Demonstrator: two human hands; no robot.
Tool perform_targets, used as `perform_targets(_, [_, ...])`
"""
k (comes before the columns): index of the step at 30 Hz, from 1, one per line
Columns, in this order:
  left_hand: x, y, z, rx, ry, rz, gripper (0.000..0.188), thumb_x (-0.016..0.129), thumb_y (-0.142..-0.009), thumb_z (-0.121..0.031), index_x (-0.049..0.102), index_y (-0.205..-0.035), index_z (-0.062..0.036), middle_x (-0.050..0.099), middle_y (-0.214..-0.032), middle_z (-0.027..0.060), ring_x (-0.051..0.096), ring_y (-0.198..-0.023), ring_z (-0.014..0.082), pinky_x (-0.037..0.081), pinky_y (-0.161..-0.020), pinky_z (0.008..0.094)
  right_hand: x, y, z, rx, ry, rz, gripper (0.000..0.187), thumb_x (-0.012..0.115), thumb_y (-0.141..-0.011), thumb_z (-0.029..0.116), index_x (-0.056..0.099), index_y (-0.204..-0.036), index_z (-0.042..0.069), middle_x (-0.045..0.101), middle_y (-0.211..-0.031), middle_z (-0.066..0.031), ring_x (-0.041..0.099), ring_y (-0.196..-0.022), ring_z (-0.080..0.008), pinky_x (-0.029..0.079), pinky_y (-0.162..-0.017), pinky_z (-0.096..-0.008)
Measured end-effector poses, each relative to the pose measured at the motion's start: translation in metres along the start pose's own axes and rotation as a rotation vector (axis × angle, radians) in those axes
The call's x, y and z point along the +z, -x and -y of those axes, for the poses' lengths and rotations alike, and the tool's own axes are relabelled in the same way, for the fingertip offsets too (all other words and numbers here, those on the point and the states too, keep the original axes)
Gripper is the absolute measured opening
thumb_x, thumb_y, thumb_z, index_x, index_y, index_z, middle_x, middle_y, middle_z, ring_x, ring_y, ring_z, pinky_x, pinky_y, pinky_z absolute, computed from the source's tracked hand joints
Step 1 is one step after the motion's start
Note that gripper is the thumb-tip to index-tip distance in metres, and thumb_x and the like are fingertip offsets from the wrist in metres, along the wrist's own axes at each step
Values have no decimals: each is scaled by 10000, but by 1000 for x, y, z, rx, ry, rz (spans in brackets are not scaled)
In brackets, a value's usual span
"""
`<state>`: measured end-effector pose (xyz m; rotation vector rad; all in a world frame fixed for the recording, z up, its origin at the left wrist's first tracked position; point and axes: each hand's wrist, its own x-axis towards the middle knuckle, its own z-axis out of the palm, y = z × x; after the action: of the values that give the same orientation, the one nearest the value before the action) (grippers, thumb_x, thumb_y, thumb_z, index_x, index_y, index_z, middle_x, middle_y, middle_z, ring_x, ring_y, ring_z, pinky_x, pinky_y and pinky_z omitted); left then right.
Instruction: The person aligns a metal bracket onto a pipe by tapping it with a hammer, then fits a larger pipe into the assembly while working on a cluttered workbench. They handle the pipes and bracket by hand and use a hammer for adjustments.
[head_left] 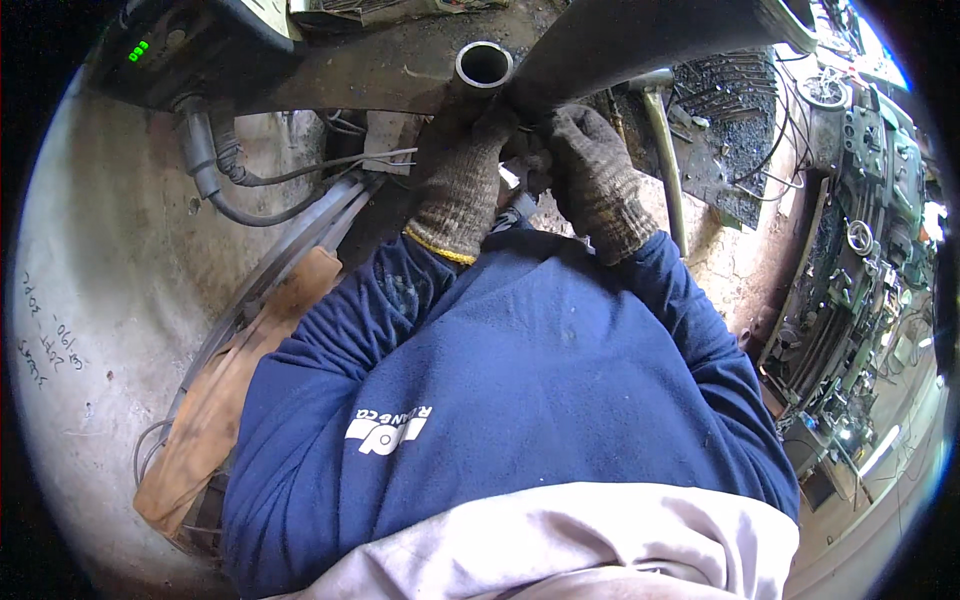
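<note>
Both my hands wear dark knitted work gloves and are close together in front of my chest. My left hand (460, 180) is closed around the lower part of a short metal pipe (485, 57), whose bright round rim faces up. To the right, my right hand (597, 170) is curled, its fingertips turned in toward the left hand. What it grips is hidden; dark, unclear shapes lie between the gloves. Just beyond both hands, a large dark tube (650, 45) slants up to the right, its near end beside the pipe.
A hammer (665, 165) with a wooden handle is right of my right hand. Dark grit and thin rods cover the bench plate (730, 130). At upper left is a machine (190, 50) with a green display and thick cable (265, 212). A brown strip (245, 375) hangs left; a green lathe (880, 180) stands right.
</note>
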<state>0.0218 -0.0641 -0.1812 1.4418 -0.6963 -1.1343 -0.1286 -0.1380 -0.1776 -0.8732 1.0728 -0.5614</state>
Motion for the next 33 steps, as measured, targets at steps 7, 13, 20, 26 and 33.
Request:
perform_targets(7, [2, 0, 6, 56, -190, -35, 215, 628, -955, -129, 720, -1139, -66, 728, -1045, 119, 708, -902, 224, 563, -813, 343, -10, -15, 4, -354, 376, -5, 345, 681, -982, 305, 644, -1156, 9, 703, -946, -101, 653, -683, -132, 534, -574, -274])
perform_targets(13, [9, 1, 1, -6, 228, -102, 216, 680, -947, -141, 712, -1134, -37, 743, -1031, 88, 719, -865, 196, 579, -745, 317, -20, -30, 1, -622, 564, 22, 320, 678, -979, 300, 694, -1142, 24, 717, -908, -57, 672, -748, -121, 527, -627, -254])
perform_targets(20, [7, 2, 6, -174, 283, -25, 330, 670, -954, -109, 632, -1271, -26, 713, -1164, 104, 718, -984, 215, 588, -835, 337, -7, -15, 15, -190, 265, -57, 298, 683, -971, 322, 700, -1093, 50, 717, -883, -52, 654, -665, -123, 515, -571, -265])
perform_targets(26, [12, 4, 6, -136, 462, -26, 345, 672, -948, -106, 625, -1280, -25, 708, -1157, 112, 714, -992, 225, 587, -867, 346, -8, -23, 5, -274, 188, -37, 314, 677, -984, 322, 687, -1101, 31, 717, -870, -69, 673, -660, -137, 524, -525, -281])
perform_targets(33, [0, 6, -9, 158, -21, -42, 489, 829, -841, -177, 635, -1255, -5, 735, -1111, 125, 716, -970, 235, 562, -894, 375, -9, -21, 13, -275, 298, -29, 345, 685, -983, 321, 674, -1122, 6, 702, -819, -74, 650, -634, -141, 517, -522, -281])
